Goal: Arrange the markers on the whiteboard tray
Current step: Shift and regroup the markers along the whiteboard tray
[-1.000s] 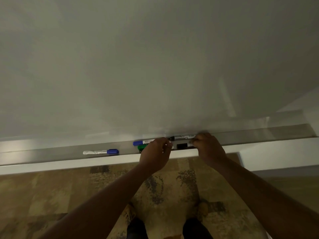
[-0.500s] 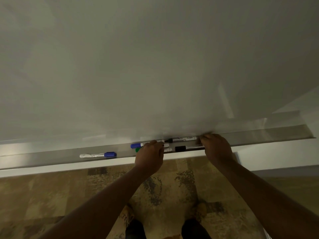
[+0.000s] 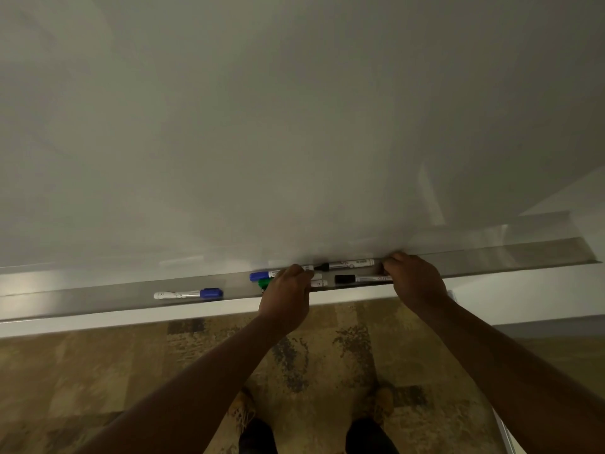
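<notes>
The silver whiteboard tray [image 3: 98,298] runs across the view under the whiteboard. One blue-capped marker [image 3: 188,294] lies alone on its left part. In the middle lie a second blue-capped marker [image 3: 262,275] and a green-capped marker [image 3: 264,283], side by side. My left hand [image 3: 286,294] curls its fingers over both barrels and hides their middles. To the right lie two black-capped markers, a rear one [image 3: 348,265] and a front one [image 3: 360,278]. My right hand [image 3: 414,278] curls over the right end of the front one.
The whiteboard [image 3: 294,126] fills the upper view. The tray's right part [image 3: 523,257] holds nothing. Below the tray are a white ledge [image 3: 163,314], patterned brown flooring [image 3: 98,371] and my shoes [image 3: 244,411].
My hands have drawn apart, the left sliding left and the right sliding right. That uncovered the front black-capped marker. The markers have barely shifted.
</notes>
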